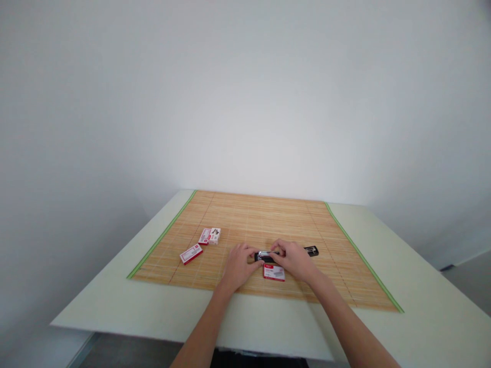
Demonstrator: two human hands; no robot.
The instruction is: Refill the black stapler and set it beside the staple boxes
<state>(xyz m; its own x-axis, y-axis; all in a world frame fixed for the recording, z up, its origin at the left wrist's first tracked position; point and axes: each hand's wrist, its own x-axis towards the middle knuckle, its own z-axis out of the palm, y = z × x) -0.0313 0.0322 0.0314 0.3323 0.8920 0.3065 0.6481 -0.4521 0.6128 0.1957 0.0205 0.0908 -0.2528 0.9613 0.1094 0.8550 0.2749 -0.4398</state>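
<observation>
A black stapler [268, 259] lies opened out lengthwise on the mat, its silver channel showing at the left. Its right end [312, 251] sticks out beyond my right hand. My left hand [240, 263] grips the stapler's left end between thumb and fingers. Over the stapler's middle, my right hand [293, 258] is closed in a pinch at the channel. Whatever is between those fingertips is too small to make out. Just in front of the stapler, a red and white staple box [274, 273] lies flat.
Farther left lie another red and white box [191, 253] and a small white box [215, 235] against a red and white one [204, 236]. A green-edged bamboo mat [261, 214] covers part of the white table [134, 306]. A wall [245, 102] stands behind.
</observation>
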